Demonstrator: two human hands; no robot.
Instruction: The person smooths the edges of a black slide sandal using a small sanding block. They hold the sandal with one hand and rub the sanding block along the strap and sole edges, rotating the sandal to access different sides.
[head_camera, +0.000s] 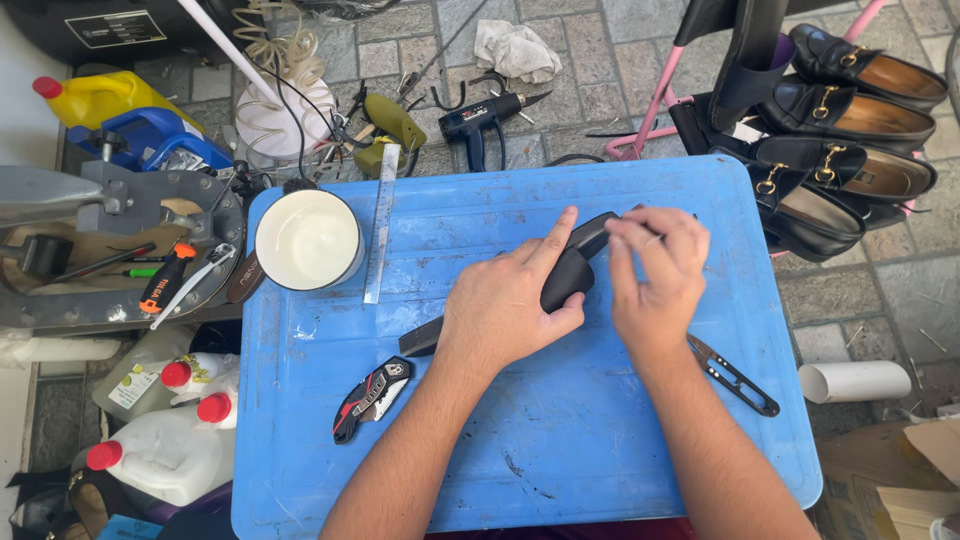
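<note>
Head view shows the black shoe piece (568, 272) lying on the blue table (560, 450), its long axis running from lower left to upper right; the left hand (505, 305) clamps its middle with closed fingers; the right hand (655, 275) pinches the upper right end.

Bowl (307, 239) left on table (560, 440); ruler (381, 222) beside it; folding knife (372, 398) front-left; snips (733, 375), seemingly, right.
</note>
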